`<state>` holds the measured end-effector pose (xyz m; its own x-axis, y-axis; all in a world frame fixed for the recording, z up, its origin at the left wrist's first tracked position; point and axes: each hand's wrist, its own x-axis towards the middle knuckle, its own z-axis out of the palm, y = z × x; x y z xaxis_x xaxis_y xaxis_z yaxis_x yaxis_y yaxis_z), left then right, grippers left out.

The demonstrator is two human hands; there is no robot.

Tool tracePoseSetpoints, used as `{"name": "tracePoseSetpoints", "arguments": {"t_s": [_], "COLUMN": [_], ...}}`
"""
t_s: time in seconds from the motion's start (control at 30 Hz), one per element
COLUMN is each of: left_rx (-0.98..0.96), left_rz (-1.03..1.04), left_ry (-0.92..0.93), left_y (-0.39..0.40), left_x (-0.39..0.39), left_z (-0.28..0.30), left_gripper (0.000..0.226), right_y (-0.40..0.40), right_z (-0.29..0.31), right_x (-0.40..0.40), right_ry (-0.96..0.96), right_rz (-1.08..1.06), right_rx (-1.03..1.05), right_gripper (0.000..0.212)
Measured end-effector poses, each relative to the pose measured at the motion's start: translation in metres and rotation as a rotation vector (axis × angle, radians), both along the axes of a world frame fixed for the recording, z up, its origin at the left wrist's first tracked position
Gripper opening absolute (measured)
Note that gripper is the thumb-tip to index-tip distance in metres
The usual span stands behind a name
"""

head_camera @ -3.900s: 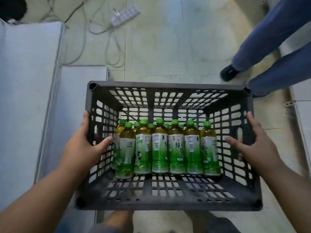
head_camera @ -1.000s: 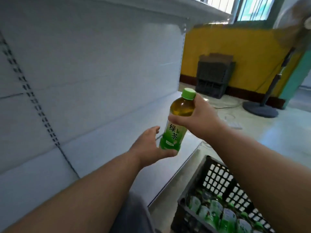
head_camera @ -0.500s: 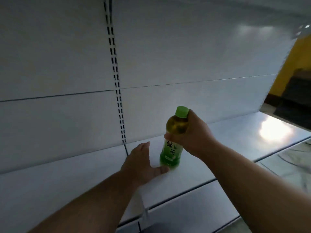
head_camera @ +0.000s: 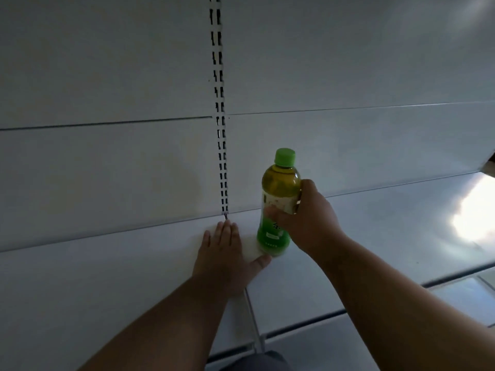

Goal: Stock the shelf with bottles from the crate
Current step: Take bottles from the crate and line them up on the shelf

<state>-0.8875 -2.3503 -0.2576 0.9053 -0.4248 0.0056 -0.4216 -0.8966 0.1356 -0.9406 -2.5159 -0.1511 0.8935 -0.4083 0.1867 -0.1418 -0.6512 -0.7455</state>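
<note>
item: bottle, green cap, amber liquid above a pale and green label. upright on the shelf, base touching the white surface, just in front of the back panel.

right hand: fingers and thumb wrapped around the bottle's midsection, covering part of the label; printed characters only partly legible.

left hand: flat on the shelf, fingers straight and together, pointing at the back panel, thumb spread wide toward the bottle's base; whether the thumb tip touches the base cannot be told. fingertips lie close to the foot of the slotted upright.

edges: the shelf meets the back panel along a line behind the bottle. a seam between two shelf boards runs from the upright's foot toward the viewer, under the left hand. the front edge of the shelf runs low right, with a lower ledge beyond it.

open room: bare white shelf stretches right of the bottle to a bright glare patch, and left of the left hand to the frame edge.

hidden or unclear: the far right end of the shelf is cut off by the frame. both forearms leave the frame at the bottom. a dark grey shape at bottom centre, cropped, not identifiable.
</note>
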Motion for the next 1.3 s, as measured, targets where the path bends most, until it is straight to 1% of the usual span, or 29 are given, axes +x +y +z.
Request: {"name": "tracePoseSetpoints", "arguments": {"t_s": [0.1, 0.17, 0.33, 0.47, 0.6, 0.67, 0.73, 0.8, 0.83, 0.9, 1.0, 1.13, 1.3], "left_rx": [-0.003, -0.009, -0.033, -0.041, -0.05, -0.058, -0.056, -0.031, -0.026, -0.055, -0.113, -0.2, -0.219], "left_rz": [-0.008, -0.002, 0.008, 0.017, 0.013, 0.012, 0.009, -0.006, -0.013, -0.029, -0.121, -0.406, -0.755], "left_ry": [0.013, 0.015, -0.004, -0.025, -0.03, -0.031, -0.017, 0.036, 0.076, 0.098, -0.063, -0.015, 0.03], "left_y": [0.0, 0.0, -0.001, -0.001, -0.001, -0.001, -0.002, -0.001, 0.0, 0.002, -0.007, -0.047, -0.112], "left_x": [0.001, 0.002, 0.004, 0.003, 0.004, 0.003, 0.004, 0.004, 0.004, -0.003, -0.032, -0.095, -0.191], "left_z": [-0.001, -0.002, -0.007, -0.008, -0.009, -0.009, -0.008, 0.001, 0.008, 0.024, 0.052, 0.086, 0.11], "left_gripper": [0.124, 0.123, 0.122, 0.122, 0.121, 0.122, 0.122, 0.122, 0.121, 0.116, 0.103, 0.1, 0.1], "right_y": [0.007, 0.009, 0.016, 0.018, 0.017, 0.018, 0.019, 0.019, 0.018, 0.011, -0.007, -0.04, -0.073], "right_z": [-0.001, 0.001, 0.0, -0.006, -0.011, -0.013, -0.013, -0.01, -0.006, 0.004, 0.025, 0.051, 0.064], "right_x": [0.014, 0.027, 0.063, 0.082, 0.085, 0.082, 0.074, 0.055, 0.043, 0.014, -0.043, -0.147, -0.301], "right_ry": [0.028, 0.037, 0.051, 0.029, 0.004, 0.007, 0.006, -0.012, -0.02, -0.019, 0.022, 0.118, 0.324], "right_rz": [-0.006, 0.002, 0.046, 0.044, 0.035, 0.037, 0.042, 0.038, 0.036, 0.027, -0.039, -0.237, -0.526], "right_rx": [-0.088, -0.107, -0.121, -0.125, -0.119, -0.106, -0.096, -0.117, -0.144, -0.206, -0.284, -0.347, -0.423], "right_gripper": [0.058, 0.057, 0.049, 0.051, 0.051, 0.055, 0.071, 0.09, 0.095, 0.094, 0.085, 0.08, 0.078]}}
